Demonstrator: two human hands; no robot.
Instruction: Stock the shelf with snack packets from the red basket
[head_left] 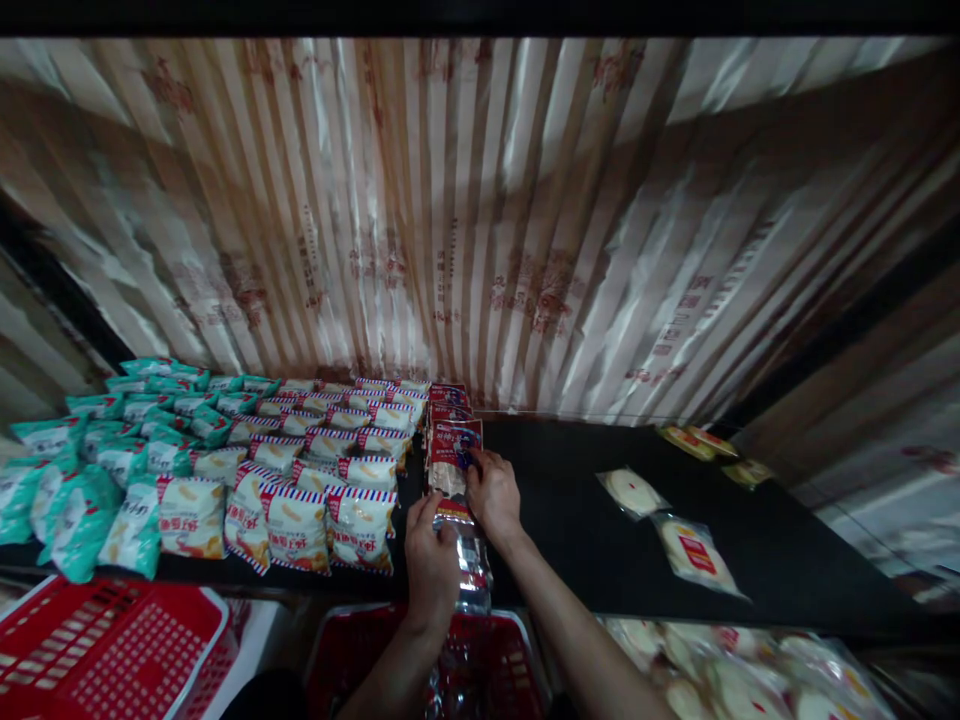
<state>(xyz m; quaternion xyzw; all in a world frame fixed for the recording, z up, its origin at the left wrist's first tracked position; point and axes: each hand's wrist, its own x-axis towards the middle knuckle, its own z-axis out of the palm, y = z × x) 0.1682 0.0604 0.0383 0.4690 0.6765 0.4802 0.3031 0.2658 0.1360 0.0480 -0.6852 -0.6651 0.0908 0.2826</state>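
Note:
On a dark shelf (585,540) stands a row of upright red-and-blue snack packets (452,440). My right hand (493,495) grips the front packet of that row, fingers curled over its edge. My left hand (431,560) is closed on a bunch of shiny clear-wrapped packets (469,555) held just in front of the row, above a red basket (480,665).
Rows of white packets with red-blue trim (330,480) and teal packets (97,460) fill the shelf's left. Round cakes in clear wrap (694,550) lie at the right, yellow packets (697,440) behind. Another red basket (112,640) sits lower left. More wrapped cakes (750,670) lie on the shelf below.

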